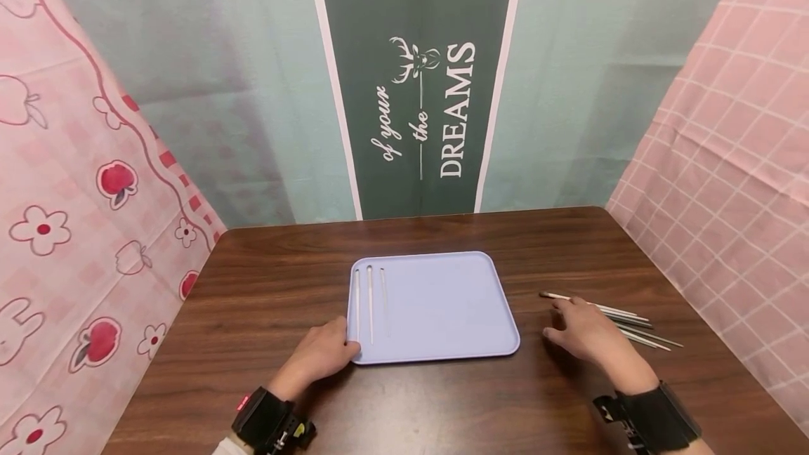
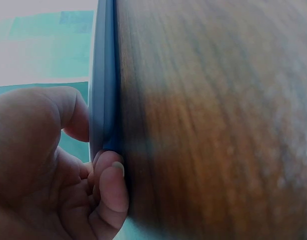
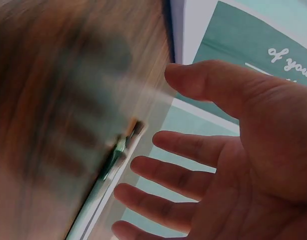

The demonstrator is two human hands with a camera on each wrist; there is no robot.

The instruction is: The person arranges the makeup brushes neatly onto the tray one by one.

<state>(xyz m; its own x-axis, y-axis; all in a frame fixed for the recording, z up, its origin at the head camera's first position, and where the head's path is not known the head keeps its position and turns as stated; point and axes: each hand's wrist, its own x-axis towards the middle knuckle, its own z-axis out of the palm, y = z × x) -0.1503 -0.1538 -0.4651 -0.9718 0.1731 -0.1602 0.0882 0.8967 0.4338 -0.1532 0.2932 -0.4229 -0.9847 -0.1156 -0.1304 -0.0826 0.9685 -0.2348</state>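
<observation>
Brushes, thin and pale-handled, are lying in a loose bunch on the right side of a dark wooden table, just beside the right hand. A lilac tray is sitting at the table's middle, with three slim white sticks laid side by side along its left edge. The tray's near left corner is being pinched by the left hand, thumb on top and fingers curled underneath. The right hand is being held over the table with fingers spread and relaxed, gripping nothing; one brush tip is showing close to them.
</observation>
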